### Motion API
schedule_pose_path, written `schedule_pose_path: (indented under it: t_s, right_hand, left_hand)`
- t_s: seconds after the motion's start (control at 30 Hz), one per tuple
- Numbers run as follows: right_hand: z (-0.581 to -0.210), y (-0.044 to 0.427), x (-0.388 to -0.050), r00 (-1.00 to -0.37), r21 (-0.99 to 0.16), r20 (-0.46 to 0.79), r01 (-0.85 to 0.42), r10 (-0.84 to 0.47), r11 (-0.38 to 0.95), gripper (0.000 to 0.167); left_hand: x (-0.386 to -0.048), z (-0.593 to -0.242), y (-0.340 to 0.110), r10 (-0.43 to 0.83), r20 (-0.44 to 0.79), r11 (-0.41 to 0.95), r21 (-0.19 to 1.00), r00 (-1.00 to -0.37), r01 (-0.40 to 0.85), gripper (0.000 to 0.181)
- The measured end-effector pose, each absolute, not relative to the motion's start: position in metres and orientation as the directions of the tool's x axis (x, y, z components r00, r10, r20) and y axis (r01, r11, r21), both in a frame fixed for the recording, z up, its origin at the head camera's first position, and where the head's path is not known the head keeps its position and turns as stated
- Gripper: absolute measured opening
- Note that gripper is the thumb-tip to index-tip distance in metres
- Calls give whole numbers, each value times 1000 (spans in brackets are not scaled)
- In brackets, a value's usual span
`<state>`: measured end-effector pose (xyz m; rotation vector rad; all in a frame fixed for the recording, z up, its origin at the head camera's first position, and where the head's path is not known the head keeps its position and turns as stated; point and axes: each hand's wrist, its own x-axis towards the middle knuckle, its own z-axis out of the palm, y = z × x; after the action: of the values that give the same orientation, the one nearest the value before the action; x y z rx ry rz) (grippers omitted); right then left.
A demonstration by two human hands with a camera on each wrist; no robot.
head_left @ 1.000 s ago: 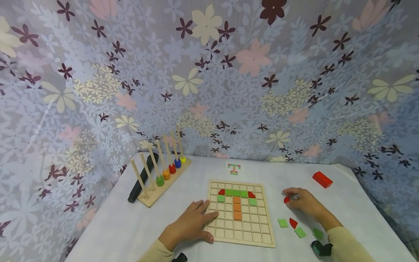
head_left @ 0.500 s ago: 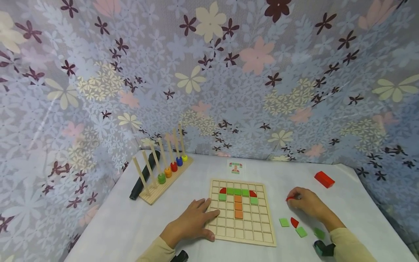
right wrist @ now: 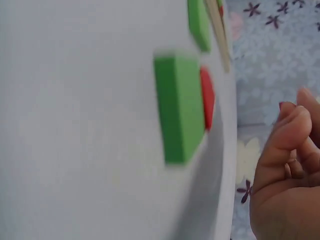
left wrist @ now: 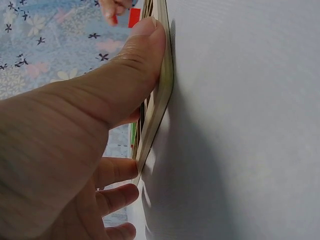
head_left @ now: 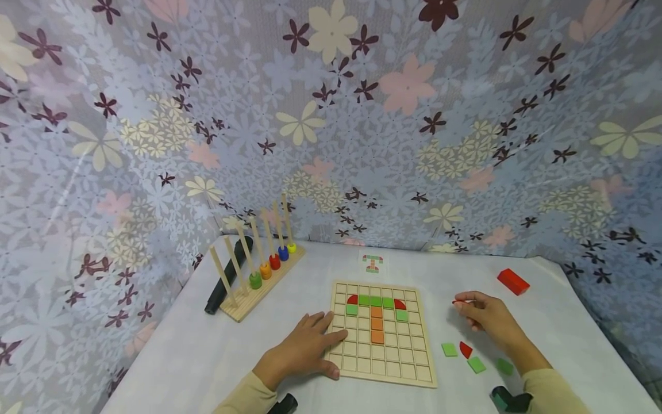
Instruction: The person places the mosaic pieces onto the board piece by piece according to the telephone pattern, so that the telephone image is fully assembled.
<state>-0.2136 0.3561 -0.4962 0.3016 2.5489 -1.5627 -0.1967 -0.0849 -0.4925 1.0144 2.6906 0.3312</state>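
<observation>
A square wooden grid board lies flat on the white table. Set into it are red quarter-round tiles, green square tiles and a column of orange square tiles. My left hand rests against the board's left edge, fingers spread, its thumb touching the near-left part of the rim. Right of the board, my right hand pinches a small red tile between thumb and fingertips, raised off the table; most of it is hidden by the fingers.
Loose on the table lie green tiles and a red quarter-round tile. Behind the board is a pattern card. A red block sits far right; at left stand a wooden peg rack and a black cylinder.
The red tile has turned in my right hand's fingers, from its face showing to a thin edge, and the hand has lifted slightly. My left hand stays on the board.
</observation>
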Motion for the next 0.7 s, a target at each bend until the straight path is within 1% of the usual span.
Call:
schedule_pose_path:
  t_s: [0.1,0.17,0.37,0.5,0.7]
  right_hand:
    - [-491,350,-207,-973,-925,-207,229,103,303,66]
    - [-489,347,-204,-975,-948,-198,216,98,233,65]
    - [-484,336,-195,-980,-979,-191,194,49,65,43]
    - [-481,326,-192,-976,-976,-215,216,28,26,36]
    - [-481,306,-187,-974,-973,-224,223,-24,58,51]
  left_hand:
    - [-197,-494,-84,666,-150,736,296,-731,609,86]
    - [-197,-495,-84,661,-153,740,296,-734,604,86]
    - [-195,-494,-82,663,-153,738,299,-733,605,86]
    - [-195,-493,-83,668,-155,734,302,-728,609,86]
    - [-196,-492,-83,665,-148,736,295,-732,610,87]
